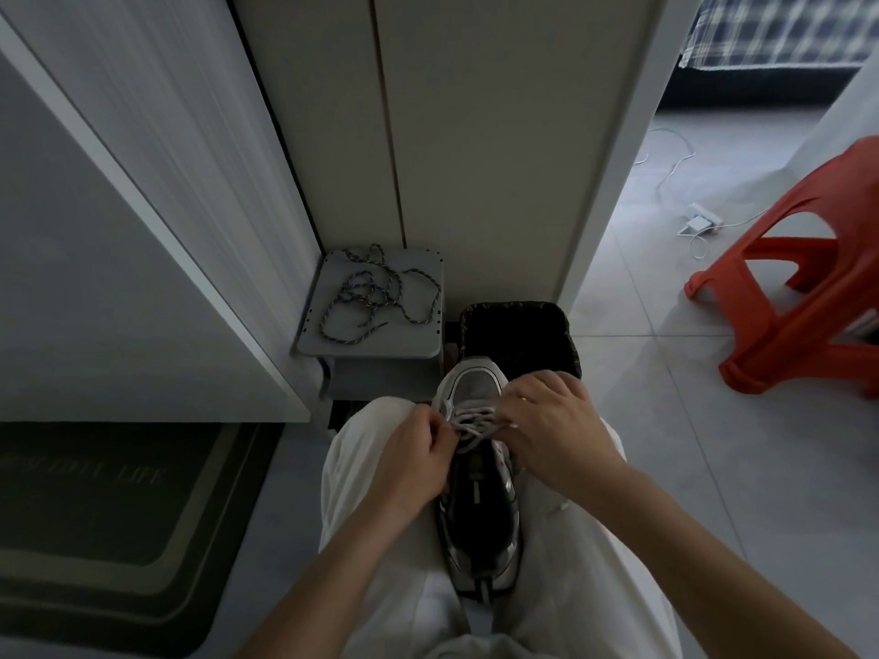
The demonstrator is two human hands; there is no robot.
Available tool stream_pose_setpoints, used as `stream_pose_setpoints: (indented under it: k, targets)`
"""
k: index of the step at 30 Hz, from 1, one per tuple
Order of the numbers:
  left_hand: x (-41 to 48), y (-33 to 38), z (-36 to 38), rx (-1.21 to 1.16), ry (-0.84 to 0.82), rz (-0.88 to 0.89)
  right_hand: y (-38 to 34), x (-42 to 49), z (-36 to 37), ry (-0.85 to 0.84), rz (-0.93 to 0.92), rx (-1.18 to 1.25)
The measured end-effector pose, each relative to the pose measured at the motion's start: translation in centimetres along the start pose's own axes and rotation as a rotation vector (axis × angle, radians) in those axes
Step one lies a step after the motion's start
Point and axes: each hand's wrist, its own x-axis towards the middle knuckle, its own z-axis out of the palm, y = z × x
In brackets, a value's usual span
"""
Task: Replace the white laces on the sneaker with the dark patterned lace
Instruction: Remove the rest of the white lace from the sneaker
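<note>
- Tall pale cabinet doors (475, 135) fill the view at 12 o'clock.
- Dark bordered doormat (109, 539) lies on the floor at 8 o'clock.
- Red plastic stool (808, 287) stands on the tiles at 3 o'clock, well apart from the person.
- Seated person's white trousers (585, 554) occupy 6 o'clock.
- Black bin (518, 335) sits just beyond the shoe's toe, at 12 o'clock from it.
- Small grey stand (404, 335) is beside the bin, at its 9 o'clock.
- Sneaker (480, 511) rests between the knees, toe pointing to 12 o'clock.
- Right hand (556, 420), fingers curled, grasps the white laces (471, 423) from 3 o'clock.
- Left hand (409, 459) pinches the same laces from 9 o'clock.
- Dark patterned lace (371, 292) lies in a loose tangle on the stand's top, untouched.
- White laces are threaded through the eyelets.
</note>
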Motion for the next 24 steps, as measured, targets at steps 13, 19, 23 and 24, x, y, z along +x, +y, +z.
stream_pose_setpoints:
  k: [13, 19, 23, 24]
  targets:
    - [2.8, 1.3, -2.9, 0.060, -0.329, 0.046, -1.2, -0.1, -0.5, -0.159, 0.210, 0.266]
    - [0.4, -1.3, -2.2, -0.081, -0.272, -0.116, -2.7, 0.4, 0.9, -0.356, 0.161, 0.027]
    - [-1.3, -2.1, -0.7, -0.161, -0.217, -0.082, -2.9, -1.7, 1.3, -0.377, 0.142, -0.076]
    - [-1.5, -2.0, -0.3, -0.170, -0.173, -0.076, -3.0, -2.1, 1.5, -0.356, 0.147, -0.080]
